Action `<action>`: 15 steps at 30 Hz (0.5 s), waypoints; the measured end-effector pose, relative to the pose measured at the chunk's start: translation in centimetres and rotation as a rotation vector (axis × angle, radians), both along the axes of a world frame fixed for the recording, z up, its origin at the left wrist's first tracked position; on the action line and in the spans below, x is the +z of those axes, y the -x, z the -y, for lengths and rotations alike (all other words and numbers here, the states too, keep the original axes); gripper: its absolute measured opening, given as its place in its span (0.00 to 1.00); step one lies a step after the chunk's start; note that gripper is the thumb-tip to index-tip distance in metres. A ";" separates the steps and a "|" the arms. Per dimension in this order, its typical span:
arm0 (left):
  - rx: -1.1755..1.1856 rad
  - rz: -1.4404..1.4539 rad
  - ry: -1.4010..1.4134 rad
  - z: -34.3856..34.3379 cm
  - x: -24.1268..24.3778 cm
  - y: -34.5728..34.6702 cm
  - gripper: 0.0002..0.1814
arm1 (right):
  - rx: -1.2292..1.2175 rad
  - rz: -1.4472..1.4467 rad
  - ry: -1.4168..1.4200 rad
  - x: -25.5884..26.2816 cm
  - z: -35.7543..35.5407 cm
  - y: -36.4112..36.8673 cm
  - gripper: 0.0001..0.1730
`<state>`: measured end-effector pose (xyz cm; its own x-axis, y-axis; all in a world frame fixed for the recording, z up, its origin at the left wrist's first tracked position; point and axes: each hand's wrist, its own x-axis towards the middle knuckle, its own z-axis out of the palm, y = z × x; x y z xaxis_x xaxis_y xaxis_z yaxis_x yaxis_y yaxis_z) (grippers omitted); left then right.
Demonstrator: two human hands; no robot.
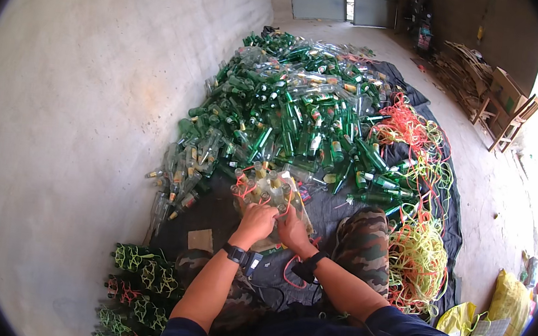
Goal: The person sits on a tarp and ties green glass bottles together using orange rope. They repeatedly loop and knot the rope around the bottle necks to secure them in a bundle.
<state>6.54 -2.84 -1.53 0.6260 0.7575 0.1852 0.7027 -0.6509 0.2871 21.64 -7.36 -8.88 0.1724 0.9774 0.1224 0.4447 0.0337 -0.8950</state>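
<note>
Several clear glass bottles (275, 182) stand upright in a tight cluster in front of me. Red plastic strap (246, 185) winds around and between their necks. My left hand (254, 223) is at the cluster's near side, fingers closed on the strap beside a bottle neck. Close on its right, my right hand (293, 228) pinches the strap by the near right bottle. Fingers hide the exact point of grip. A loose red strap end (293, 275) hangs below my right wrist. Flat cardboard (306, 206) shows under and beside the bottles.
A large heap of green and clear bottles (300, 107) spreads ahead over a black sheet (183, 235). Tangled red and yellow-green straps (417, 257) lie right. Strapped bottle bundles (144, 278) stand lower left. A wooden chair (507, 119) and yellow sack (507, 306) are farther right.
</note>
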 end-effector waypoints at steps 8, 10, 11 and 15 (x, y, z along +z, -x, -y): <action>0.008 -0.062 0.094 -0.6 0.4 -0.7 0.07 | -0.010 0.049 -0.006 -0.8 -0.3 -0.4 0.31; -0.002 -0.105 0.053 -0.5 0.5 -0.4 0.08 | 0.012 0.052 0.033 0.0 -0.2 -0.3 0.31; -0.011 -0.125 0.020 -0.5 0.3 -0.3 0.08 | 0.026 0.053 0.081 0.4 -0.1 -0.3 0.31; -0.102 -0.214 -0.237 -0.1 2.4 -0.4 0.08 | 0.033 0.051 0.025 0.2 -0.7 -0.6 0.30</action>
